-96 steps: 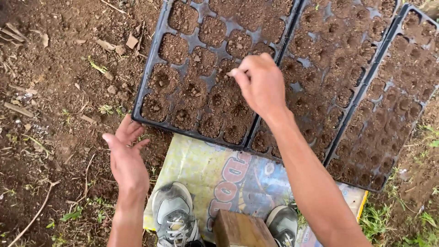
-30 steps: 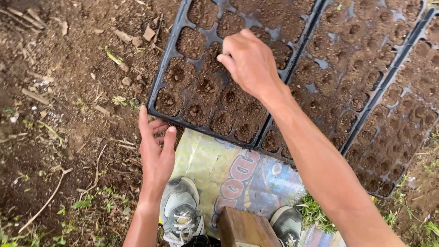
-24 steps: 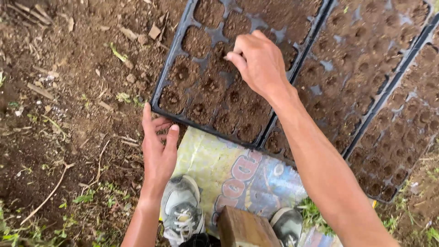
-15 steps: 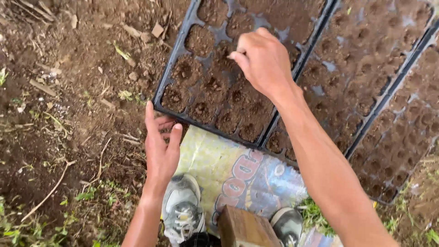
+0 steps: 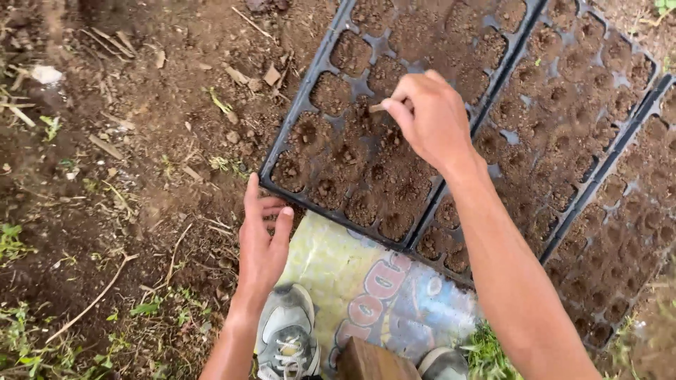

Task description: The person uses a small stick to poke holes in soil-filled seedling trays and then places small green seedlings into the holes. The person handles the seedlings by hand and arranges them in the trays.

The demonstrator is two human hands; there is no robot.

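A black seedling tray filled with brown soil lies on the ground, its near cells each dimpled with a hole. My right hand hovers over the middle of this tray, fingers pinched on a small tan stick whose tip points at a soil cell. My left hand rests by the tray's near left corner, seen from the back, fingers loosely apart and holding nothing I can see. Two more soil-filled trays, the middle tray and the right tray, lie side by side to the right.
A printed plastic sack lies under my grey shoes at the bottom. A wooden block sits between the shoes. Bare soil with twigs, stones and sparse grass spreads to the left.
My left hand came in from the bare ground to the tray's near corner. My right hand shifted a little farther up the tray, still pinching. The view drifted left.
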